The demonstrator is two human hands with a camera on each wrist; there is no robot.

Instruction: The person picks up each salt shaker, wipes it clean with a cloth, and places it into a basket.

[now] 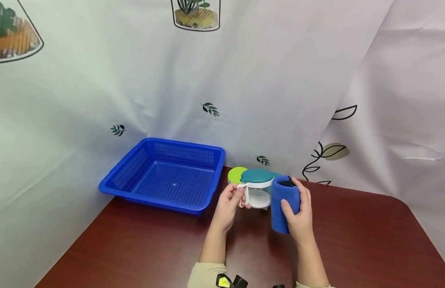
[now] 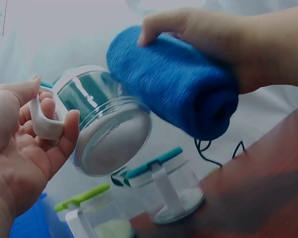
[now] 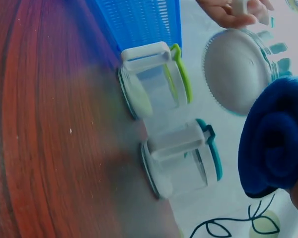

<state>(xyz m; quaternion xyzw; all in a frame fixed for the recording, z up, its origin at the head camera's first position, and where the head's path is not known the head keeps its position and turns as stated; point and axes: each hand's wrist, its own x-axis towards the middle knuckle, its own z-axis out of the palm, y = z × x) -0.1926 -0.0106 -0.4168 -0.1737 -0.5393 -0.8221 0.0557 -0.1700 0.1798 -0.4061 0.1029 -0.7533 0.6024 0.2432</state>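
Note:
My left hand (image 1: 227,205) grips the white handle of a clear glass jar (image 1: 258,196) with a teal lid and white contents. The jar is off the table and tilted, its round base showing in both wrist views. A rolled blue towel (image 1: 284,212) is in my right hand (image 1: 302,218), thumb on the near side and fingers round the far side. Towel and jar are side by side; in the left wrist view the towel's end seems to touch the jar's side. Behind them stand a lime-lidded jar (image 3: 161,89) and another teal-lidded jar (image 3: 181,166).
To the left, a blue plastic basket (image 1: 161,203) with mesh walls sits on the dark red wooden table (image 1: 370,236). A pale patterned cloth (image 1: 265,80) hangs behind the table, close to the two standing jars.

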